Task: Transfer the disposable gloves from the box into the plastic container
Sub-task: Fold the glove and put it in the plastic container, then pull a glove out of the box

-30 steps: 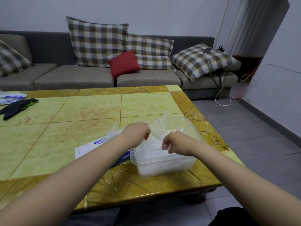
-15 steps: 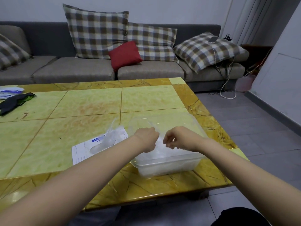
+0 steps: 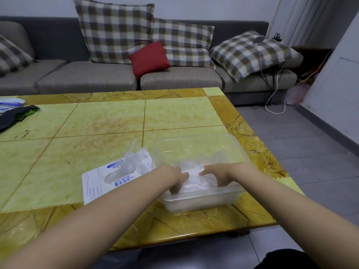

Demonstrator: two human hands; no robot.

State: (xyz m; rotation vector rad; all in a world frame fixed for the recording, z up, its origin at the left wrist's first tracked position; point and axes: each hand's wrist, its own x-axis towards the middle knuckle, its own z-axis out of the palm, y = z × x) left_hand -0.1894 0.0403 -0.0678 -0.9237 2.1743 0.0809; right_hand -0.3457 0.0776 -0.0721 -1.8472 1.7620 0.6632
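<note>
A clear plastic container [image 3: 196,203] sits near the table's front right corner. Crumpled transparent disposable gloves [image 3: 195,176] lie inside it. Both my hands reach into the container from the near side. My left hand [image 3: 175,180] presses its fingers down on the left part of the gloves. My right hand [image 3: 219,175] presses down on their right part with fingers spread. The white glove box [image 3: 97,183] lies flat just left of the container, and one clear glove [image 3: 126,164] sticks out of its opening.
The yellow-green tiled table [image 3: 108,121] has an amber border. A dark cloth [image 3: 13,115] and a white packet [image 3: 9,104] lie at its far left. A grey sofa [image 3: 87,76] with checked cushions stands behind. Cables trail on the floor at right.
Both hands came down from holding a glove above the container and now press it into the container. The camera tilted downward and closer.
</note>
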